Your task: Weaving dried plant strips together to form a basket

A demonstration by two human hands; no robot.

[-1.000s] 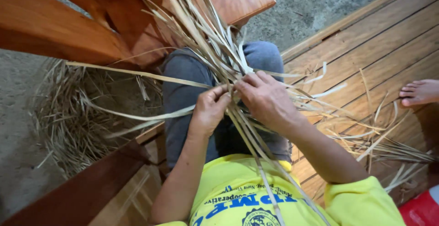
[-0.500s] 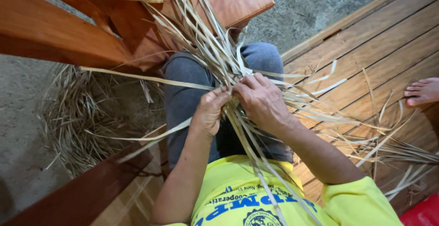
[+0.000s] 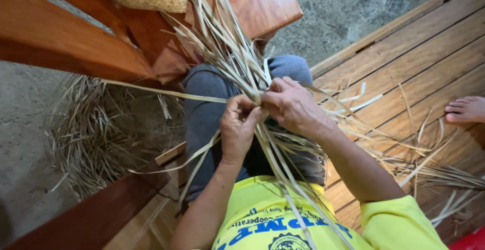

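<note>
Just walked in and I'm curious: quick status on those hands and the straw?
Left hand and right hand both pinching the strips where they cross, over the lap. Loose ends fan toward the bench. Nothing blocking; loose pile on the ground.

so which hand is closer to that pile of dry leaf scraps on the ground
Left. The left hand pinches the strips over the lap, on the side toward the pile. The right hand grips them farther from it.

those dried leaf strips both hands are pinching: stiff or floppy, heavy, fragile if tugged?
Probably semi-stiff: above the left hand and right hand the dried leaf strips fan upward, while longer ends droop over the lap. Likely very light, being thin and flat. Possibly prone to splitting lengthwise; frayed scraps litter the ground.
</note>
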